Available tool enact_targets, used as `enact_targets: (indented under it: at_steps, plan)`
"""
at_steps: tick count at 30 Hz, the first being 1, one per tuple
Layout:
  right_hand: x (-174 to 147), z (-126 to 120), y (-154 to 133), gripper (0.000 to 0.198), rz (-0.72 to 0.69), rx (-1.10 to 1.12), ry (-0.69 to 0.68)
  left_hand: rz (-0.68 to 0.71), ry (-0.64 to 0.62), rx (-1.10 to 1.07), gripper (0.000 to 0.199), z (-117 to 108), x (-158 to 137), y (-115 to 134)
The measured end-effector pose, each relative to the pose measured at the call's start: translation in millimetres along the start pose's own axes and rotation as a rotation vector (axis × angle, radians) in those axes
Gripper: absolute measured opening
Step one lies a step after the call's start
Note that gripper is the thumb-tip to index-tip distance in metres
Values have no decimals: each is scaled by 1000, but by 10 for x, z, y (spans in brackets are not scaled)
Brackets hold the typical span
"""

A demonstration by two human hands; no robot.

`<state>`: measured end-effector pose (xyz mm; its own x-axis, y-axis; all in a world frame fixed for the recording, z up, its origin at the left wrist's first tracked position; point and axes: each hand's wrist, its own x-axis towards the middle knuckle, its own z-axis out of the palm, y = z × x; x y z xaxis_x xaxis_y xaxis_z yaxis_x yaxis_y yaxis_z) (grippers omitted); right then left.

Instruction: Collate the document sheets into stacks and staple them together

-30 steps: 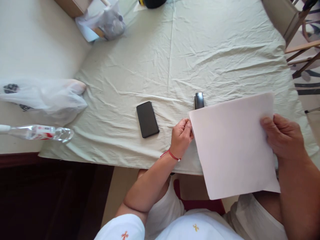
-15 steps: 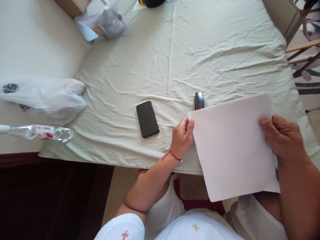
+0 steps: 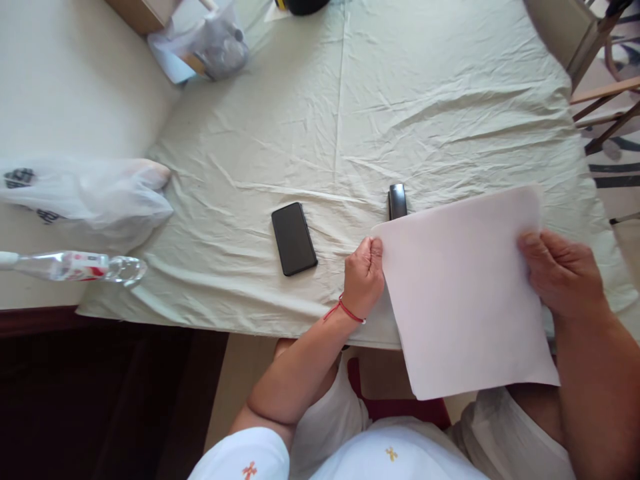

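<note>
White paper (image 3: 467,300), blank on its upper face, is held up between my two hands over the table's near edge. My left hand (image 3: 364,273), with a red string at the wrist, pinches its upper left corner. On the opposite side my right hand (image 3: 565,270) grips the right edge, thumb on top. Whether it is one sheet or a stack I cannot tell. Just beyond the paper's top edge lies a dark, glossy stapler-like object (image 3: 398,201), partly covered by the paper. A black smartphone (image 3: 295,239) rests left of my left hand.
A pale green wrinkled cloth (image 3: 280,147) covers the table. At the left are a white plastic bag (image 3: 90,200) and a clear bottle (image 3: 75,266) on its side. Another bag (image 3: 220,47) and a cardboard box (image 3: 143,13) sit at the back left. Chairs (image 3: 555,33) stand at the right.
The paper's left side and lower left corner have shifted slightly left, with my left hand's fingers closing more tightly at the corner. The phone and stapler-like object stay in place.
</note>
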<state>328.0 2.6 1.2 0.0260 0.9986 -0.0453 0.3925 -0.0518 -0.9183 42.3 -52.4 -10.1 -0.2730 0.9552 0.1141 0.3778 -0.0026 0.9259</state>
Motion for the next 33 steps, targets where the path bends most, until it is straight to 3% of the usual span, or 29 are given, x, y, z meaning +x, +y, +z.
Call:
enact_targets:
  at_steps: [5, 7, 10, 12, 15, 18, 21, 25, 30, 33]
  plan:
    - [30, 14, -24, 55, 14, 3, 19, 40, 17, 12, 43, -10, 19, 5]
    - [58, 16, -25, 51, 49, -62, -36, 59, 15, 19, 43, -16, 28, 7]
    - [121, 38, 43, 31, 40, -216, -105, 121, 2, 56, 42, -14, 18, 17]
    - [165, 78, 112, 25, -91, -380, 4, 195, -4, 105, 38, -3, -13, 36]
    - [201, 166, 149, 41, -409, -633, 210, 299, -7, 204, 33, 18, -86, 76]
    - [175, 265, 39, 34, -646, -686, 246, 368, 4, 285, 30, 23, -149, 109]
    - [101, 370, -129, 39, -764, -637, 117, 407, 12, 311, 29, 15, -174, 120]
    - [27, 486, -243, 46, -770, -632, -100, 375, -6, 332, 30, 8, -176, 120]
    - [40, 528, -233, 43, -738, -595, -99, 410, -7, 313, 29, -1, -187, 136]
    - [40, 507, -241, 38, -724, -593, -134, 344, -47, 268, 30, -9, -191, 133]
